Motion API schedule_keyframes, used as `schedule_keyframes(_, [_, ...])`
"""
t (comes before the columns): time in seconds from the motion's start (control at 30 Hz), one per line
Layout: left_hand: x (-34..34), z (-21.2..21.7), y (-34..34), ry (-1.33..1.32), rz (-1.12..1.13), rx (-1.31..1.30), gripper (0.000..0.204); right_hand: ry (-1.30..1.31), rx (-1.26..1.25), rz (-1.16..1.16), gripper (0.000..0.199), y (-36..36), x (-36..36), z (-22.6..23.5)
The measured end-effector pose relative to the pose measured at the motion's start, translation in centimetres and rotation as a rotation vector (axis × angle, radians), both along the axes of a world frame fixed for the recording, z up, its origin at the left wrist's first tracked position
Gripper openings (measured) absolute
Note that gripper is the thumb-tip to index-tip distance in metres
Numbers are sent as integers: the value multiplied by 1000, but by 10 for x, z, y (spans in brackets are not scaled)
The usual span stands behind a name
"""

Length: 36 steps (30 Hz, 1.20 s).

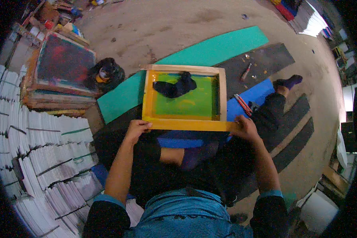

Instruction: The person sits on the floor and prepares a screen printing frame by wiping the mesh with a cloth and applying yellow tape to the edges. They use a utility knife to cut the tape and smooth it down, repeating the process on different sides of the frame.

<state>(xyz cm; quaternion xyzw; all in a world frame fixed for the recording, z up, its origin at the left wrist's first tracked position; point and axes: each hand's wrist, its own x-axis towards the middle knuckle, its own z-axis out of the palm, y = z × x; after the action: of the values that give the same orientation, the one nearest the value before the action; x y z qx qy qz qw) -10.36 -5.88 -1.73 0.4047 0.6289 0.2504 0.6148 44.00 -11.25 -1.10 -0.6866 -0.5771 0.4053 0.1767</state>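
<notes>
A wooden screen-printing frame [223, 93] with green mesh lies in front of me, and yellow tape lines its left side. A bunched black cloth [174, 88] rests on the mesh toward the far side. Along the frame's near edge runs a strip of yellow tape [188, 125]. My left hand [136, 130] is closed at the near left corner, thumb on the strip. At the opposite end, my right hand [245, 127] pinches the strip just past the frame's right side; its fingertips are partly hidden.
Green [210, 47] and dark [261, 63] mats lie beyond the frame. A cutter [246, 72] and red pens [243, 104] sit to the right, near my outstretched foot [291, 81]. Stacked screens [63, 63], a black bag [109, 73] and bundled paper stacks [53, 154] fill the left.
</notes>
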Motion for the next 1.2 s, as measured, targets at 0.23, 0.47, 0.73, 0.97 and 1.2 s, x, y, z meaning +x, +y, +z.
schedule_keyframes(0.23, [-10,-18,-4,75,30,-5,22,-281,162,245,54,-2,-25,28])
schedule_keyframes(0.47, [2,-9,3,274,2,127,21,-626,472,468,55,-11,16,-29])
schedule_keyframes(0.73, [-7,-18,6,392,-8,156,19,-230,222,213,54,-5,-3,12])
schedule_keyframes(0.97, [-6,-15,6,350,-11,145,18,-528,478,428,32,-8,3,-10])
schedule_keyframes(1.2, [-1,-26,-2,539,-49,260,18,-718,622,500,30,-12,-4,-11])
